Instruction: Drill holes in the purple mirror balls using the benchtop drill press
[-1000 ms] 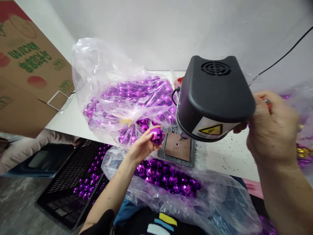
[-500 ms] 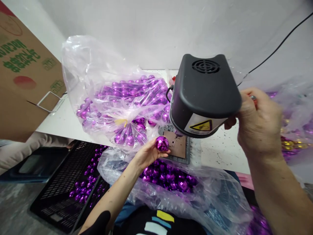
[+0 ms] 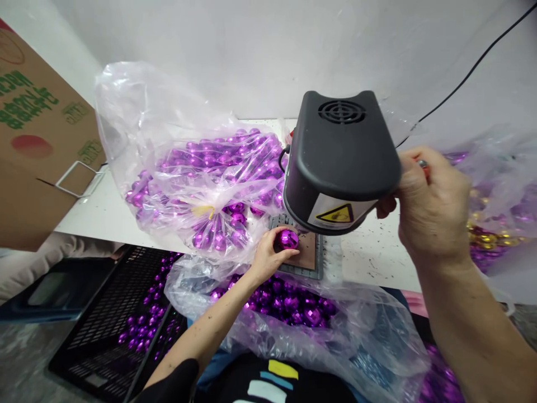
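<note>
Between the thumb and fingers of my left hand [image 3: 271,254] is a shiny purple faceted ball [image 3: 288,239]. It is over the brown plate [image 3: 308,254] of a small grey-edged base on the table. Above it stands a black machine head [image 3: 344,162] with a round vent on top and a yellow warning label. My right hand [image 3: 434,207] is closed at the machine's right side, around a handle of which only a red bit and a metal end show. An open plastic bag of purple faceted balls [image 3: 289,302] lies at my lap, just below the base.
A tied clear bag of purple balls [image 3: 218,162] rests on the white table [image 3: 117,218]. At the left are a cardboard box [image 3: 46,140] and a black crate [image 3: 96,324] with purple balls. More bags with purple and gold pieces [image 3: 489,238] are at the right.
My left hand has carried the purple ball right and slightly up, over the plate near the machine. The hand has turned, its back now facing up. My right hand stays at the handle.
</note>
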`<state>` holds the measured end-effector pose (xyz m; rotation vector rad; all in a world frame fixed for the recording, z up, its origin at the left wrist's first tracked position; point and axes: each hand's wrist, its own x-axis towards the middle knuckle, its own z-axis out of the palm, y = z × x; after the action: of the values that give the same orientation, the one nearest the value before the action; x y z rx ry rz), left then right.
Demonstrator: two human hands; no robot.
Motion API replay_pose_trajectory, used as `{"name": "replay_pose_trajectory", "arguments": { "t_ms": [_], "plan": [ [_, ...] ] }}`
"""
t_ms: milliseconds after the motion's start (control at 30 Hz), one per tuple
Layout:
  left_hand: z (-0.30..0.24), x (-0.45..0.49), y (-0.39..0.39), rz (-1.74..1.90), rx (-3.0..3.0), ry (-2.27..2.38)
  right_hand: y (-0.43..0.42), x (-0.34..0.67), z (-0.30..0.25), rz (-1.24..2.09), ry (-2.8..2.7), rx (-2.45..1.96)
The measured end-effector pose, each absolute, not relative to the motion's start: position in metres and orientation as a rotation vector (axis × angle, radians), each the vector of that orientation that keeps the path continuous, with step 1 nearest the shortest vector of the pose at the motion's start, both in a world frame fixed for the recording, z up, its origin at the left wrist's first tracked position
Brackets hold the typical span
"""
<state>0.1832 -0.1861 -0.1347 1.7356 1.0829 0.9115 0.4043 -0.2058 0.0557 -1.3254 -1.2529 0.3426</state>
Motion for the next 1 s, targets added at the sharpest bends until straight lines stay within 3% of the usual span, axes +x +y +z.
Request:
{"name": "replay_pose_trajectory", "arguments": {
  "t_ms": [433,767,1000],
  "plan": [
    [-0.135,0.195,-0.183,0.899,2.204,1.034,-0.209,0.399,0.059,0.36,-1.218,-1.333],
    [-0.146,0.194,-0.183,0.842,2.152,0.891,-0.208,0.399,0.057,0.347,-1.203,-1.313],
    [-0.145,0.194,-0.185,0.774,2.092,0.89,-0.227,0.396,0.04,-0.124,-1.3,-1.35]
  ]
}}
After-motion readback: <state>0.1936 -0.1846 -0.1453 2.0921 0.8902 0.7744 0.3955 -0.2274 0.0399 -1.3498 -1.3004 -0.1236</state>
